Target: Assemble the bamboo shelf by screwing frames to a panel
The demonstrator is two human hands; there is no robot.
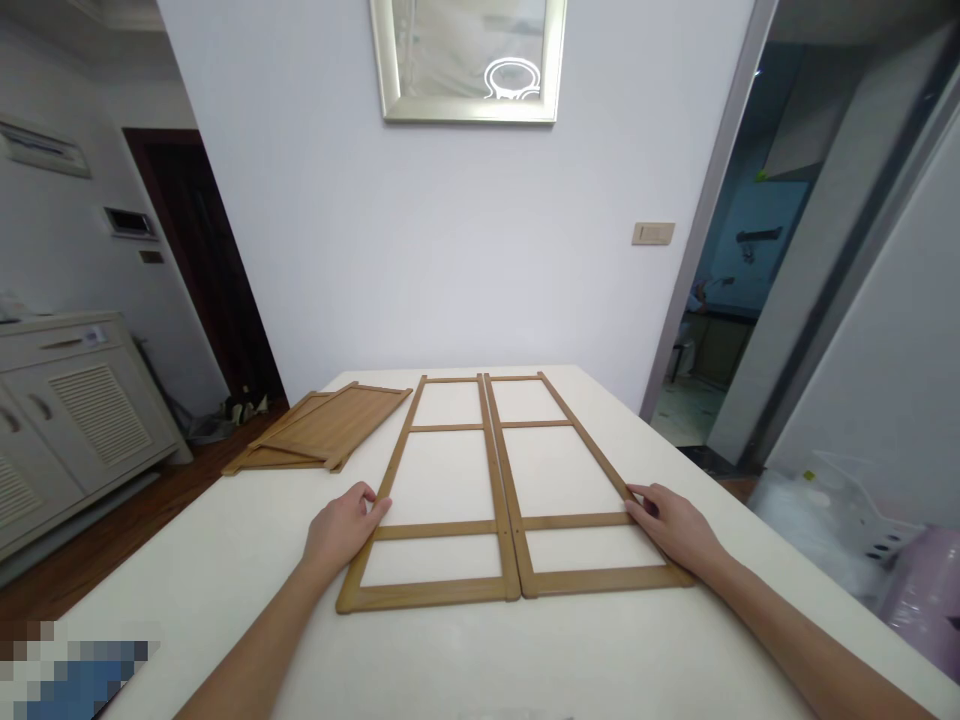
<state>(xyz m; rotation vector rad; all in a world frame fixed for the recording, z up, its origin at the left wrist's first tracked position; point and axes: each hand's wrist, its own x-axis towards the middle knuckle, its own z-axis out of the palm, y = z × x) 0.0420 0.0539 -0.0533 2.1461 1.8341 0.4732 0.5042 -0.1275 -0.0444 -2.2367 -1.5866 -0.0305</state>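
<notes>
You steady two open wooden frames lying flat and side by side on a pale table (pixel 187 570), their crosspieces nearly in line. Your left hand (pixel 334 530) touches the outer rail of the left frame (pixel 435 598), thumb and forefinger slightly apart; your right hand (pixel 679 530) meets the outer rail of the right frame (pixel 607 580) in much the same way. Whether either hand truly pinches the wood cannot be told.

Only a thin seam parts the inner rails, and that looks like the weak spot: uneven pressure from your two hands could skew one frame, push the near ends out of line or ride one rail over the other. Lifting by the outer rails alone could let the inner sides sag or part, if nothing joins them; no fastening can be made out.

At far left, overlapping wooden panels (pixel 337 420) reach the table's edge, close to the left frame. A sideways knock could send them sliding toward the floor.
</notes>
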